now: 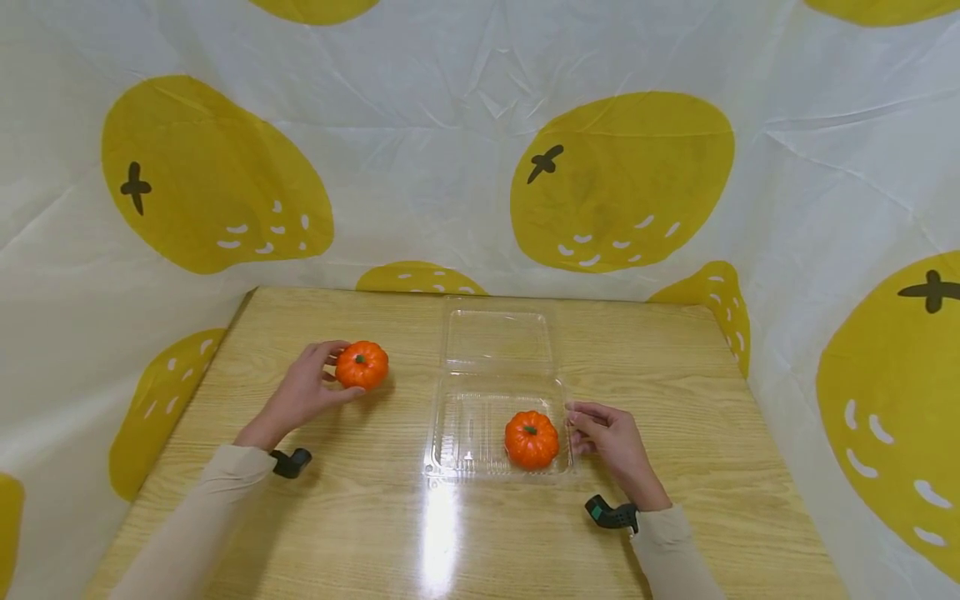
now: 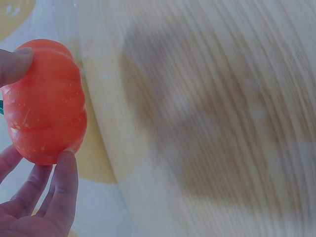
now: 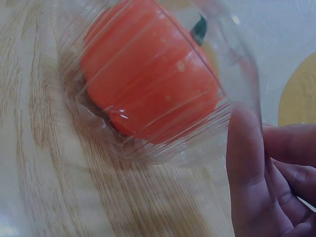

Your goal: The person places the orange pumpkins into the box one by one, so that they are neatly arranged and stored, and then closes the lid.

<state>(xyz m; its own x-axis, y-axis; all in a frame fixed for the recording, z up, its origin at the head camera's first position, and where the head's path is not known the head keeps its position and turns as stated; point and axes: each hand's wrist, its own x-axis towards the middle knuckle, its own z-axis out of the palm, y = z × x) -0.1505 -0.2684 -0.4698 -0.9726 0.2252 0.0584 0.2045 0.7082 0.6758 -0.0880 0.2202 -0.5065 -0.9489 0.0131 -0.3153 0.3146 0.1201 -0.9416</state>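
Note:
My left hand (image 1: 306, 390) holds a small orange toy pumpkin (image 1: 362, 365) between thumb and fingers, left of the clear plastic clamshell box. In the left wrist view this pumpkin (image 2: 47, 103) is off the table, its shadow falling on the wood. The box (image 1: 468, 433) lies with its lid (image 1: 498, 337) folded back away from me. A second orange pumpkin (image 1: 531, 440) with a green stem sits in the right part of its base. My right hand (image 1: 611, 442) pinches the box's right rim, thumb (image 3: 245, 148) against the plastic in the right wrist view.
The wooden table (image 1: 675, 367) carries the box near its middle. A white cloth (image 1: 420, 167) printed with big yellow fruit hangs behind and along both sides. Each wrist wears a small black camera, such as the left wrist camera (image 1: 291, 462).

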